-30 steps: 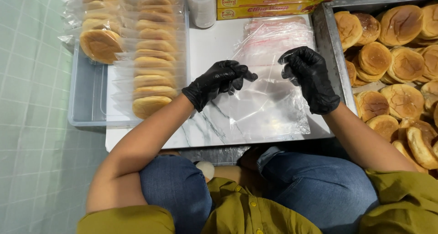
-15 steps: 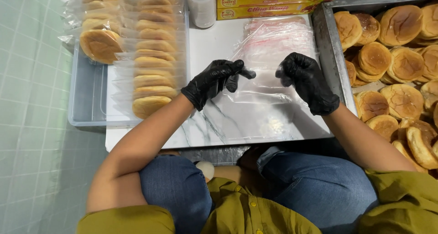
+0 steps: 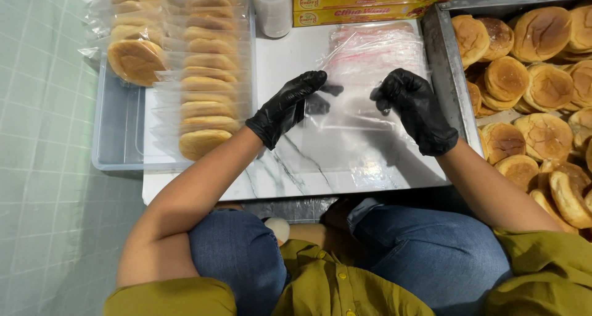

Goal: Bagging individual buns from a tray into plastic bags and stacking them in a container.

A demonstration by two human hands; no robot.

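Head view, looking straight down. Widest of all, a white marbled board [image 3: 277, 168] across the lap, over blue jeans and an olive shirt. At right, a metal tray [image 3: 445, 57] heaped with bare round buns [image 3: 542, 32]. At left, a grey plastic bin [image 3: 117, 137] with bagged buns [image 3: 203, 106] in overlapping rows. Along the far edge, long yellow and blue boxes of wrap [image 3: 370, 1] and a roll of clear film [image 3: 272, 8] upright beside them. Just below the boxes, a stack of clear bags [image 3: 376, 51] flat on the board. Nearer, one clear plastic bag [image 3: 345, 115] held above the board between both hands. Left hand [image 3: 287, 106] in a black glove, fingers pinched on the bag's left edge. Right hand [image 3: 413, 109], gloved alike, closed on the bag's right edge. Hands apart, the bag's width between them.
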